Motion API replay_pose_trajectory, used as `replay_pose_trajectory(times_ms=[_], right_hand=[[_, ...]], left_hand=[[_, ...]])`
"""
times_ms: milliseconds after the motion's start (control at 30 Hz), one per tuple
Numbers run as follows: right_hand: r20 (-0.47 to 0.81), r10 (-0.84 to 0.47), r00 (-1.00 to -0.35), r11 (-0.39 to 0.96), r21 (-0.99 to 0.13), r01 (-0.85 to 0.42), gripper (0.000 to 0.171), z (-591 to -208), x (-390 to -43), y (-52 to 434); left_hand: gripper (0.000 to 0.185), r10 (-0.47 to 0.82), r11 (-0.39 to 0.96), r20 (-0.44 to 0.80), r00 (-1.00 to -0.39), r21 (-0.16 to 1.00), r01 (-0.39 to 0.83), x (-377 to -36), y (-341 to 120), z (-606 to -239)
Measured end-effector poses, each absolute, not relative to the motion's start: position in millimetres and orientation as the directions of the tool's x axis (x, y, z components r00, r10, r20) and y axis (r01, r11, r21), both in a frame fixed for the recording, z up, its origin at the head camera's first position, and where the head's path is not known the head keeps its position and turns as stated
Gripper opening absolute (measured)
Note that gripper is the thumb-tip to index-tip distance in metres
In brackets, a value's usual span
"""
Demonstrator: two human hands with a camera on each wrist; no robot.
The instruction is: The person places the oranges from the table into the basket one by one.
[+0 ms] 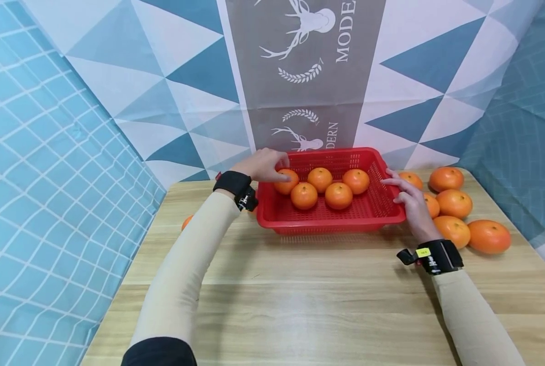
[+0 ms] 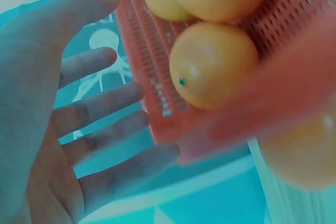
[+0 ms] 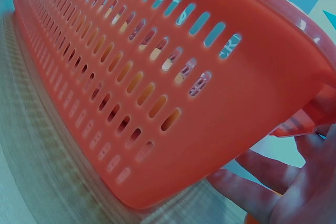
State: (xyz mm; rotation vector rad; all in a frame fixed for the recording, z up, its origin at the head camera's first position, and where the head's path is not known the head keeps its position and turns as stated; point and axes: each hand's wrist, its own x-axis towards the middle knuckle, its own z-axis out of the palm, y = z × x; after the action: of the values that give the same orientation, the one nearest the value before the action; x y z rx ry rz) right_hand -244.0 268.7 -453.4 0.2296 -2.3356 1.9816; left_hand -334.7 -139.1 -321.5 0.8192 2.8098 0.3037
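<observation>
The red basket [image 1: 331, 216] is sitting mid-frame between both hands; the left hand [image 1: 260, 165], fingers straight, is touching an orange [image 1: 286, 181] inside; the right hand [image 1: 411, 203], fingers relaxed, is resting against the basket's right rim.

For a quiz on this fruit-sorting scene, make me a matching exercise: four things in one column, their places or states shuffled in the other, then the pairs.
Things:
1. left hand
2. right hand
3. red basket
4. loose oranges

Places or states:
A. lying on the wooden table, to the right of the basket
B. at the basket's right rim, fingers straight
C. at the basket's far left corner, by an orange inside
D. standing on the table, holding five oranges

Pairs: 1-C, 2-B, 3-D, 4-A
</observation>
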Motion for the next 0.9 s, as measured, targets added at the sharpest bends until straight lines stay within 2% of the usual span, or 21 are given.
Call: replay_pose_trajectory(times_ms=[233,500,900], right_hand=[[0.156,-0.067,-0.986,0.131,-0.978,-0.163,0.061,-454,-244,270],[0.144,-0.062,-0.988,0.132,-0.98,-0.151,0.062,-453,-244,271],[0.162,-0.073,-0.984,0.133,-0.976,-0.17,0.06,-453,-242,268]], left_hand=[[0.052,0.511,0.854,-0.111,-0.852,0.177,0.489,-325,-170,-321],[0.05,0.5,0.858,-0.089,-0.862,0.191,0.478,-309,-206,-323],[0.048,0.428,0.898,-0.071,-0.901,0.148,0.415,-281,-250,-336]])
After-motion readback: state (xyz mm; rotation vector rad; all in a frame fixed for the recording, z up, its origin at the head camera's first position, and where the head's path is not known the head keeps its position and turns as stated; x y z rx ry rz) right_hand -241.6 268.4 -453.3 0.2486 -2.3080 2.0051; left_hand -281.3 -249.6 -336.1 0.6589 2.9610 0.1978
